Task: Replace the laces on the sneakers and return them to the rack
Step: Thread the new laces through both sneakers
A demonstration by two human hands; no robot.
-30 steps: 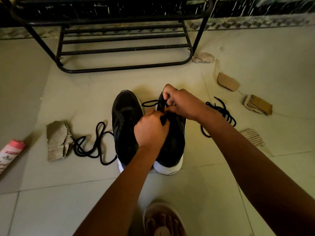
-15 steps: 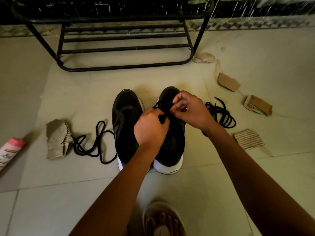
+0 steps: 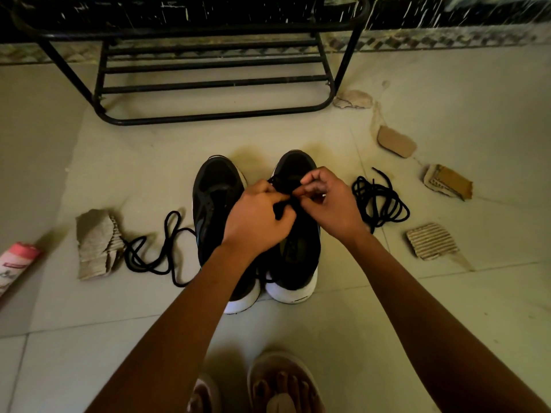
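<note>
Two black sneakers with white soles stand side by side on the tiled floor, the left sneaker (image 3: 213, 204) and the right sneaker (image 3: 298, 257), toes pointing away from me. Over the right sneaker's tongue, my left hand (image 3: 256, 222) and my right hand (image 3: 331, 204) each pinch a strand of the black lace (image 3: 280, 211) threaded in it. One loose black lace (image 3: 155, 251) lies left of the shoes, and a coiled black lace (image 3: 378, 204) lies to their right. The black metal rack (image 3: 208, 84) stands beyond the shoes.
Torn cardboard pieces lie on the floor: one at the left (image 3: 95, 245), several at the right (image 3: 432, 239). A pink-and-white tube (image 3: 15, 266) lies at the far left edge. My sandalled feet (image 3: 280, 386) are at the bottom.
My right hand has come back from the toe end toward me and lower, drawing the lace in. My left hand stays over the tongue. The view has shifted slightly.
</note>
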